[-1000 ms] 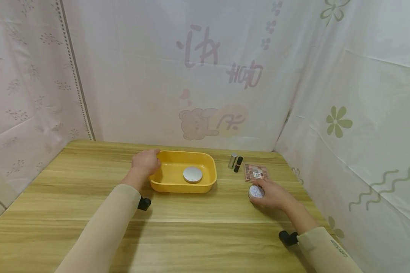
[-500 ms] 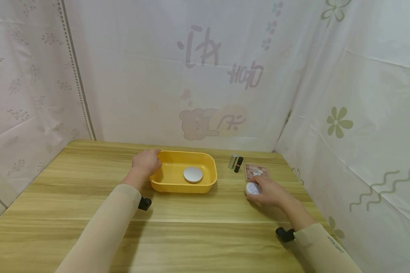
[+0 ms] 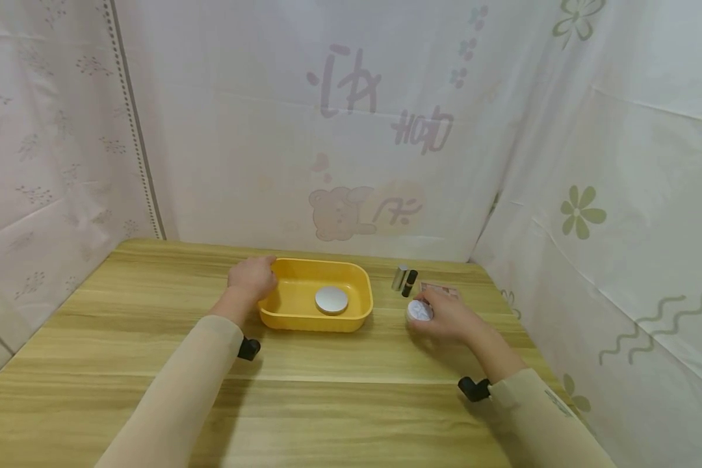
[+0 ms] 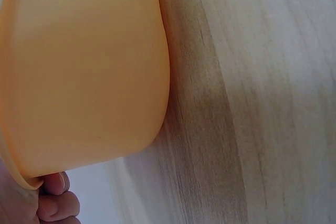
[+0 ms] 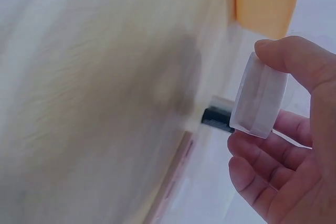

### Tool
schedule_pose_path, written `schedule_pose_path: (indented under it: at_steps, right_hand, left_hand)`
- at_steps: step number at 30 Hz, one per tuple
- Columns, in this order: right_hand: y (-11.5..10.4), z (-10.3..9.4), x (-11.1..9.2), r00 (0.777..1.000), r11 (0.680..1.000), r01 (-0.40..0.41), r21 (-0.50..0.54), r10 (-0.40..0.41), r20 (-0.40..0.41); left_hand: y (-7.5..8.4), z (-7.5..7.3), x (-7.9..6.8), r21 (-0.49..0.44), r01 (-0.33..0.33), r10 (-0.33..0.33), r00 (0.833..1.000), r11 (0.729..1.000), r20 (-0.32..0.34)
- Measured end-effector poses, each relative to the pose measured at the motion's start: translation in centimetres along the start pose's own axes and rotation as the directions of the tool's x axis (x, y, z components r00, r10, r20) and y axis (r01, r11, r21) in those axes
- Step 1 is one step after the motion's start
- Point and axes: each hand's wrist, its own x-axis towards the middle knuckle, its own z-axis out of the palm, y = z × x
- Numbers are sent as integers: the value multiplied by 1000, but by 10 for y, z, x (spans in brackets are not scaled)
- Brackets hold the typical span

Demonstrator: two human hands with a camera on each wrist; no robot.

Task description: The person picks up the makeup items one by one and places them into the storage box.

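My left hand [image 3: 251, 278] grips the left end of a yellow plastic bin [image 3: 316, 323]. In the left wrist view its fingers [image 4: 60, 203] are curled at the bin's rim. Inside the bin lies a round silver tin [image 3: 331, 299]. To the right, my right hand [image 3: 453, 320] holds a small round powder case [image 3: 419, 311] with a pale marbled top. The right wrist view shows the case's whitish, translucent side, pinched between thumb and fingers and raised off the table. An eyeshadow palette [image 3: 441, 290] lies just behind this hand, which partly covers it.
A silver tube [image 3: 399, 278] and a black lipstick [image 3: 409, 283] lie side by side between bin and palette. They rest on the wood-grain table [image 3: 327, 403]. Printed curtains [image 3: 240, 162] enclose the back and both sides.
My right hand has moved left and slightly away from me with the powder case, lifting it and covering more of the palette. The left hand and the bin have stayed put.
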Motion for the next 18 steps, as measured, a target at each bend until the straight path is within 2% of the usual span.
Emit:
schedule_pose_path:
  at_steps: [7, 11, 18]
  right_hand:
    - [-19, -9, 21, 998, 997, -47, -54, 49, 31]
    - [-33, -17, 31, 996, 998, -58, -28, 59, 59]
    - [-55, -23, 47, 997, 1000, -17, 9, 16, 75]
  left_hand:
    - [0, -1, -1, 9, -4, 4, 1000, 1000, -3]
    - [0, -1, 0, 14, -8, 9, 1000, 1000, -5]
    - [-1, 1, 1, 2, -8, 9, 1000, 1000, -12]
